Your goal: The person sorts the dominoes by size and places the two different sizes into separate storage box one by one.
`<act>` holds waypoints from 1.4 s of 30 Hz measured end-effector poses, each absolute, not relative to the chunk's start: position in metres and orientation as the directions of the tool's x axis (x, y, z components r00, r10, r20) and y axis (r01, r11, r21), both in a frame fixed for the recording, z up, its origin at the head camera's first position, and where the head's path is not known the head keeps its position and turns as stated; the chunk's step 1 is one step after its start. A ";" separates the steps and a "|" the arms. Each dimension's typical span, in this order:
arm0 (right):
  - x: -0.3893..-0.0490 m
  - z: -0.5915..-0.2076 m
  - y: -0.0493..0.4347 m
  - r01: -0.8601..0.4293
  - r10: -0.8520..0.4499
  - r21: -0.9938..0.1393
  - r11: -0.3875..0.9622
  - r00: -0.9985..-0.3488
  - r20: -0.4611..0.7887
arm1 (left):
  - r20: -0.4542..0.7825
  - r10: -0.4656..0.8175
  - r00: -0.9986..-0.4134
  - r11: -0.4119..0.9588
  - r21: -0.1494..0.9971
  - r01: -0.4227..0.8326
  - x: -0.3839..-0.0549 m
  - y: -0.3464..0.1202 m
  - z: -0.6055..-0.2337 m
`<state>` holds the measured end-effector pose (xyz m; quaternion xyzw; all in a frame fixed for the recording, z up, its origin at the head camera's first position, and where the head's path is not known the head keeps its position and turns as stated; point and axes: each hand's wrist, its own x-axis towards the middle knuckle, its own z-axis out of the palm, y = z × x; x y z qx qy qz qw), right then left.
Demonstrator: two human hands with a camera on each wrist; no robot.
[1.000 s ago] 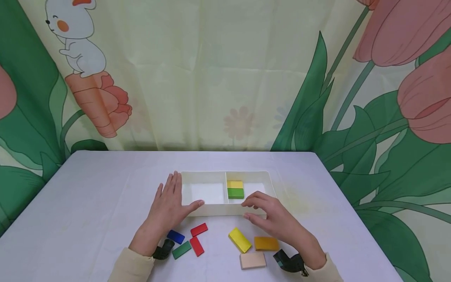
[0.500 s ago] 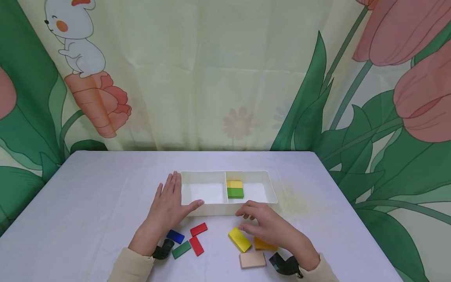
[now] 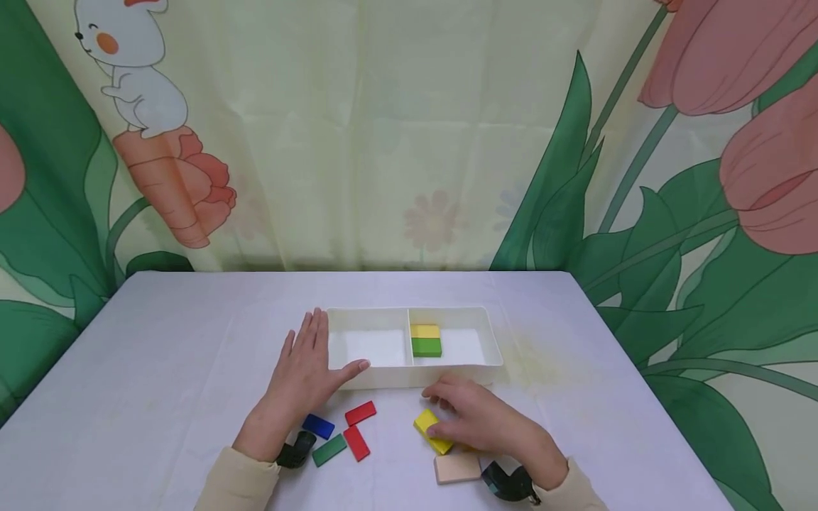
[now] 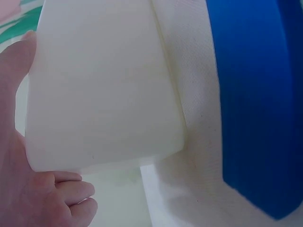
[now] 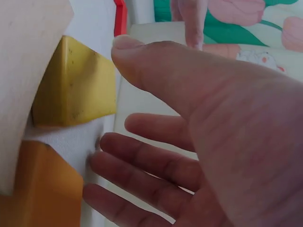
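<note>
My left hand [image 3: 303, 365] lies flat against the left end of a white two-compartment box [image 3: 377, 378], fingers straight and thumb along the front rim. In the left wrist view its fingers touch the box's end wall [image 4: 104, 85]. Over a yellow block [image 3: 424, 420] hovers my right hand [image 3: 476, 411], fingers loosely bent with nothing between them. The right wrist view has the thumb apart from the fingers, near that yellow block [image 5: 90, 82]. An orange block [image 5: 52, 184] is mostly hidden under the right hand in the head view. A pale wooden block [image 3: 456, 469] lies just below it.
In the box's right compartment, a yellow block [image 3: 424, 331] and a green block [image 3: 426, 347] sit against the divider. Near the left wrist lie a blue block [image 3: 318, 426], a dark green block [image 3: 329, 450] and two red blocks [image 3: 356, 443] on the white tablecloth [image 3: 160, 397].
My right hand has come down and left from the box's front wall to over the yellow block, covering the orange one. The left hand keeps its place on the box.
</note>
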<state>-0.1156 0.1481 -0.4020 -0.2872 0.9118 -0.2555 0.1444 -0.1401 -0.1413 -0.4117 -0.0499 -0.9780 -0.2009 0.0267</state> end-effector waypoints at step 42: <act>-0.118 -0.403 0.143 -0.365 -0.574 -0.603 0.709 -0.795 -0.194 | 0.065 0.079 -0.995 0.915 0.391 0.098 -0.143 -0.140 -0.412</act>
